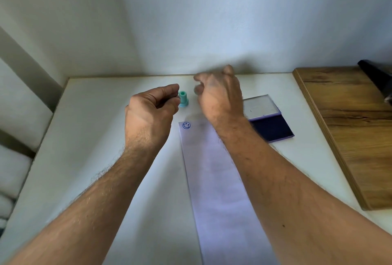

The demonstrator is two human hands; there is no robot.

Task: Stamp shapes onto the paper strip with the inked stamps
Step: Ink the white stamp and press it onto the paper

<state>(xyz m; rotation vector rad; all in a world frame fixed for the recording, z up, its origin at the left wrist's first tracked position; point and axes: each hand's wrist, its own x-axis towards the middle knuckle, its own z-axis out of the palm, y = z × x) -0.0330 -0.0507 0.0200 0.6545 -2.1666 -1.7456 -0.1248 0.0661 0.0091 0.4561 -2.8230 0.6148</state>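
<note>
Both hands hover over the far part of the white counter (95, 137), apart from each other. The left hand (152, 107) is loosely curled, its fingertips just beside a small teal stamp (183, 99) that stands upright on the counter; whether they touch it I cannot tell. The right hand (220, 95) is blurred, its fingers bent inward, and whether they hold anything I cannot tell. Between the two forearms lies the long paper strip (218, 190), its far end just below the hands and bearing one blue smiley print (186, 125) in the corner nearest the left hand. Beyond the right wrist sits an open ink pad (271, 128), lid raised. Further right lies a wooden board (350, 126).
</note>
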